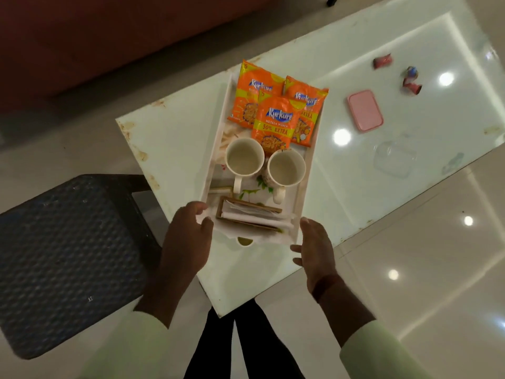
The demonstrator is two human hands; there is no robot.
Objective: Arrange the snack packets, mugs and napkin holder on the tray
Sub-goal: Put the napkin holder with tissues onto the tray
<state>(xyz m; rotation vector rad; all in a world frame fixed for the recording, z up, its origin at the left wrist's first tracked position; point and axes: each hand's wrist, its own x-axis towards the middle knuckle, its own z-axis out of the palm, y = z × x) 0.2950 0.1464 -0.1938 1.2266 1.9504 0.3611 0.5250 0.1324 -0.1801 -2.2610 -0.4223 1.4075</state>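
Observation:
A white rectangular tray (pixel 302 198) lies on the glossy white table (pixel 175 143). Three orange snack packets (pixel 274 124) overlap at its far end. Two white mugs (pixel 244 160) (pixel 285 168) stand side by side in the middle, handles toward me. A wooden napkin holder (pixel 247 216) with white napkins sits at the near end. My left hand (pixel 188 236) grips the tray's near left corner, fingers curled over the rim. My right hand (pixel 314 247) is beside the near right corner, fingers relaxed; whether it touches the tray is unclear.
A pink lidded box (pixel 365 110), a clear container (pixel 395 160) and crumpled wrappers (pixel 383 62) (pixel 411 82) lie on the table's right part. A dark woven stool (pixel 68 255) stands to the left of the table. Shiny tiled floor lies to the right.

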